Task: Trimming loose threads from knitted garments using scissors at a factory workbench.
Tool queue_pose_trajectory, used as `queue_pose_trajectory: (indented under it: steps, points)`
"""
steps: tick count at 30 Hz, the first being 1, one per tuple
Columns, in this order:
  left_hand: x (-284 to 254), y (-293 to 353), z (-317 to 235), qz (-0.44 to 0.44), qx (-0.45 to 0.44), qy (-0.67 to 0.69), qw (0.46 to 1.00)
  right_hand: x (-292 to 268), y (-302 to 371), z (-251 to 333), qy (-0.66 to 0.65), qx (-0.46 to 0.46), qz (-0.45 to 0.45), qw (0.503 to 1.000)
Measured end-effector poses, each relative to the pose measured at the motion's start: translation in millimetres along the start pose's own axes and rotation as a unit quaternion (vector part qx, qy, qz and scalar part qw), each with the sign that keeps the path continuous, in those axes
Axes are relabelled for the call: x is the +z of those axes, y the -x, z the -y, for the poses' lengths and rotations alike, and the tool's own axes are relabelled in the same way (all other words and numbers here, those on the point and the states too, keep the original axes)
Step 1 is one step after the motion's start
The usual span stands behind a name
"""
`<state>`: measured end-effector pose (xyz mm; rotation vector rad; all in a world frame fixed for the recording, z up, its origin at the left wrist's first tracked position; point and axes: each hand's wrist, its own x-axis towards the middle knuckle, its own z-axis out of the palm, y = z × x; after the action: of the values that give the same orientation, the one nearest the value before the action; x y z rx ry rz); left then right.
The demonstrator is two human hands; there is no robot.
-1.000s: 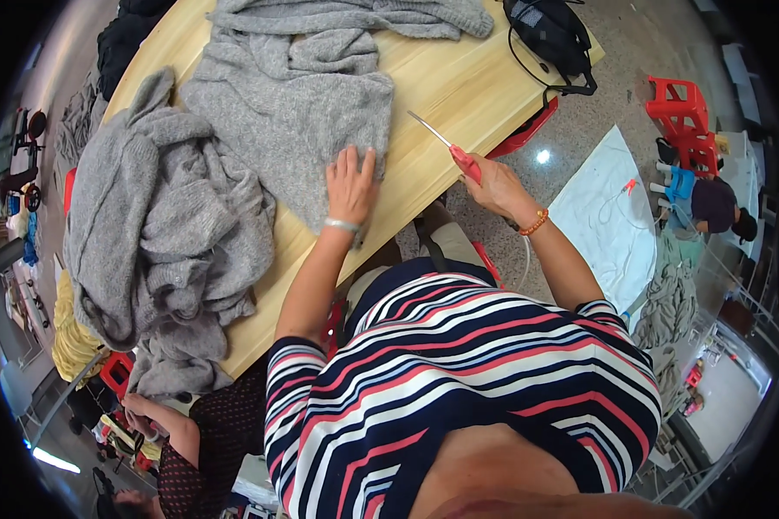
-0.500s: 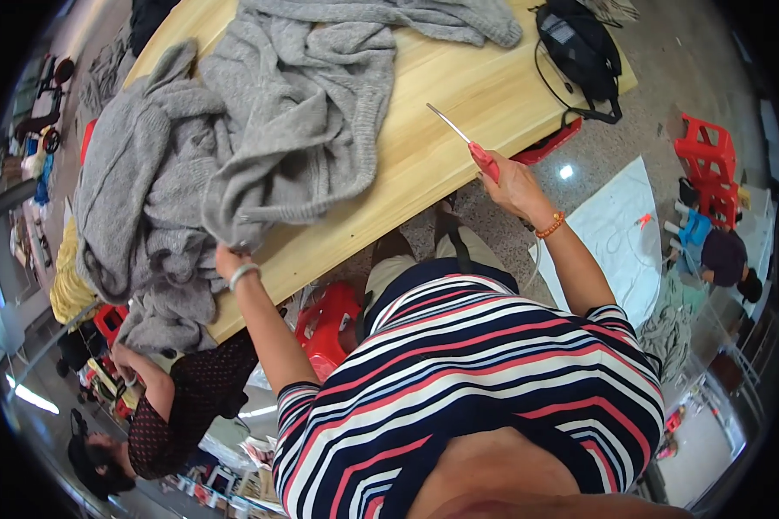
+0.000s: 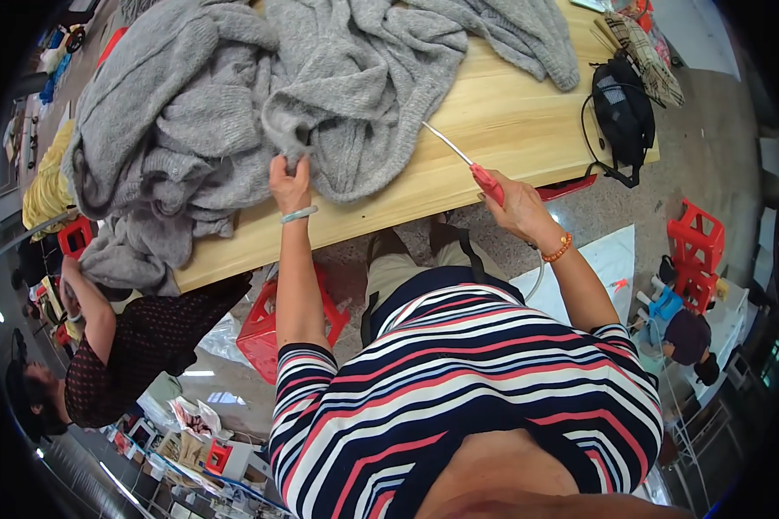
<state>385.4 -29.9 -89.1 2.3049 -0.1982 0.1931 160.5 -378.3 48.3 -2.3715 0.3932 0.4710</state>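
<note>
My left hand [image 3: 290,180] is closed, its fingers pinching the edge of a grey knitted sweater [image 3: 355,138] at the front of the wooden table. The sweater lies crumpled, with a ribbed border along its right side. In my right hand [image 3: 523,208] is a red-handled tool [image 3: 486,182] with a long, thin metal rod. The rod points up and left, its tip near the sweater's ribbed border; whether they touch I cannot tell. A pale hose or cord hangs below my right wrist. More grey knitwear [image 3: 160,112] is heaped to the left.
A black bag with straps [image 3: 623,117] lies at the right end of the wooden table [image 3: 519,121], near checked cloth [image 3: 649,60]. Red stools [image 3: 290,324] stand under and beside the table. A co-worker [image 3: 138,355] is at the left, touching knitwear; another person [image 3: 691,337] sits far right.
My left hand has moved up and right, carrying the sweater's edge with it. The tool's tip is now closer to the sweater. The whole view has shifted.
</note>
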Motion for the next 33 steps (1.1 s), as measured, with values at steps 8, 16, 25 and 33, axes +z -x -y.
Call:
queue_pose_trajectory:
  steps: [8, 16, 25, 33]
  points:
    - [93.9, 26.2, -54.0, 0.214, -0.079, 0.233, 0.945, -11.7, 8.1, 43.9, 0.052, -0.04, 0.049, 0.997]
    - [117.9, 33.5, -44.2, 0.224, -0.169, 0.388, 0.878, -8.6, 2.8, 42.2, 0.069, -0.024, 0.092, 0.993]
    - [121.5, 20.7, -60.7, 0.197, -0.391, 0.506, 0.744, -0.7, -3.1, 32.3, 0.053, -0.013, 0.103, 0.993]
    - [68.6, 20.6, -106.0, 0.237, 0.072, -0.061, 0.967, -9.9, -0.3, 9.8, 0.02, 0.005, 0.027, 0.999]
